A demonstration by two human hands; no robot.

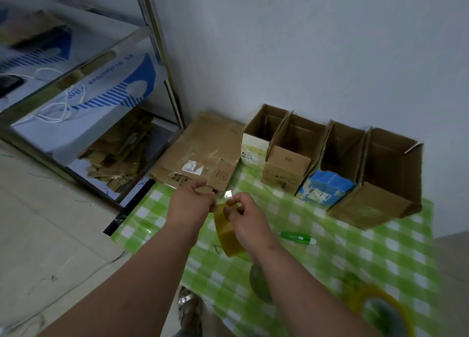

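A yellowish roll of packing tape (227,232) is held above the green checked tablecloth (355,255). My right hand (247,217) curls over the roll's top and pinches it. My left hand (191,201) pinches the loose tape end at the roll's upper left, fingers curled. A short shiny strip of tape shows between the two hands. Just beyond them lies a flattened cardboard box (203,151) with a white label, at the table's far left edge.
Several open cardboard boxes (337,159) stand in a row against the wall. A green pen-like cutter (297,237) lies right of my hands. Another tape roll (365,296) sits at the near right. A metal shelf rack (162,57) stands left, over tiled floor.
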